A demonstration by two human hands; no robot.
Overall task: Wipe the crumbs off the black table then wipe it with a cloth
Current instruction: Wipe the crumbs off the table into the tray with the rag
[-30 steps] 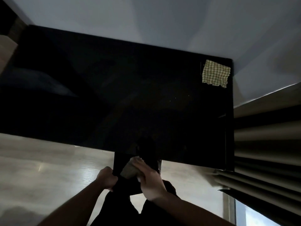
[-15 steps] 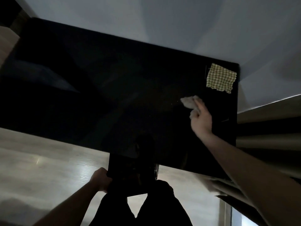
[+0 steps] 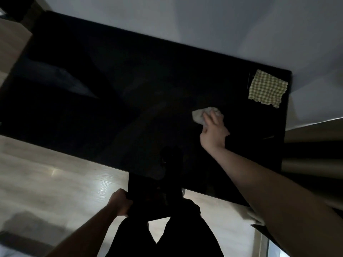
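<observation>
The black table fills the middle of the dim view. My right hand presses a crumpled pale tissue onto the table's right part. A tiny pale crumb lies just left of that hand. A yellow checked cloth lies flat in the far right corner. At the near edge my left hand grips the left side of a flat black tray held just below the tabletop.
A pale wall runs behind the table. Light wooden floor shows in front of it. Ribbed dark and beige panels stand close on the right. My dark trouser legs are below the tray.
My right hand left the tray with the tissue, reached out over the table's right part, then slid it a little to the left. The left hand kept holding the tray.
</observation>
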